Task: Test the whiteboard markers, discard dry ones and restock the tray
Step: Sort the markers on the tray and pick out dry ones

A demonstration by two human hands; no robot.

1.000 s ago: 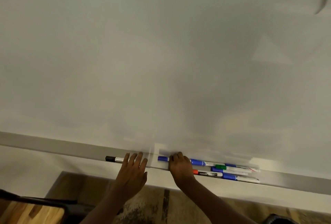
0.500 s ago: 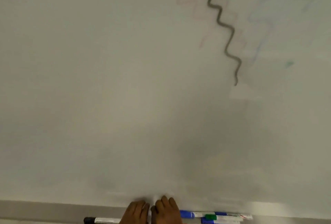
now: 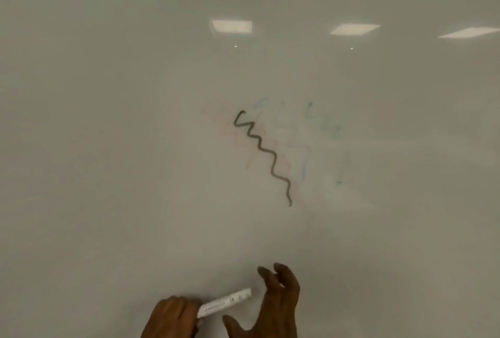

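Observation:
The whiteboard [image 3: 108,148] fills almost the whole view. My left hand [image 3: 173,318] is at the bottom edge, shut on one end of a white marker [image 3: 226,302] that points up and to the right. My right hand [image 3: 273,305] is just to the right of the marker's free end, fingers spread and holding nothing. A dark wavy line [image 3: 263,152] runs down the middle of the board over faint red, blue and green smudges. The marker tray is out of view.
Reflections of ceiling light panels [image 3: 232,26] show on the upper part of the board. Nothing else is visible besides the board surface.
The view has tilted up, so the tray and its markers have dropped out of sight. My left hand has lifted a white marker off the tray and my right hand has opened beside it.

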